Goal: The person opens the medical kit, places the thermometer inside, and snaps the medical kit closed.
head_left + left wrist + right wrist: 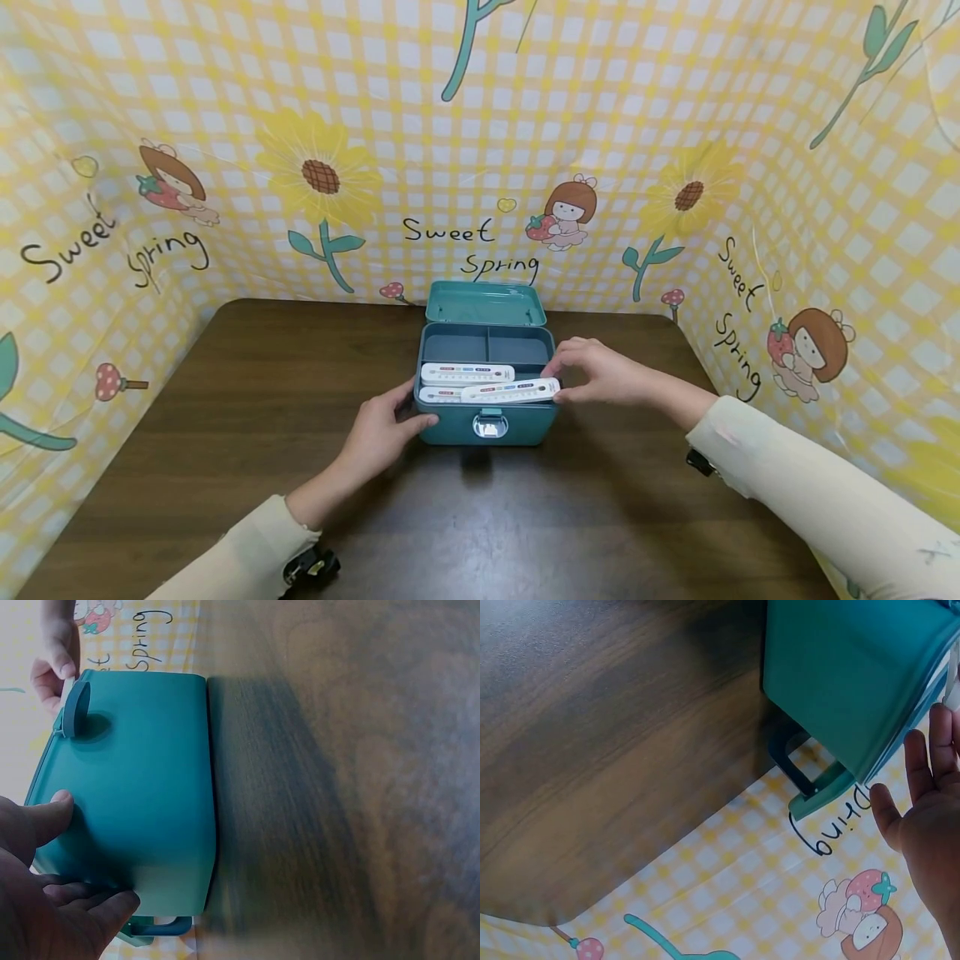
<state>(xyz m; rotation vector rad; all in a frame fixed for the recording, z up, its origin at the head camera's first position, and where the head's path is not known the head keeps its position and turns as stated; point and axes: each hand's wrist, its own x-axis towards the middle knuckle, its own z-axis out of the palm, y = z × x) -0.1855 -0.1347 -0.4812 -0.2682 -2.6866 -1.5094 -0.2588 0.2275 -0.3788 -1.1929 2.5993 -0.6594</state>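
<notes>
A teal storage box (453, 425) stands on the table with its lid (486, 304) tipped back and a metal clasp (491, 424) on its front. My left hand (381, 429) holds the box's left front corner, thumb against the front and fingers along the side. At the box's right side, my right hand (600, 371) pinches the right end of a white thermometer (517, 390) with printed scale marks. This thermometer slants over another white one (438, 394) along the front. Behind them lies a further white thermometer (465, 373). The box's interior below them is hidden.
A grey-blue divided tray (455, 343) sits at the back of the box. The brown wooden table (300, 358) ends at a yellow checked cloth (480, 167) hung behind and on both sides. A handle (791, 761) sticks out from the box's lid side.
</notes>
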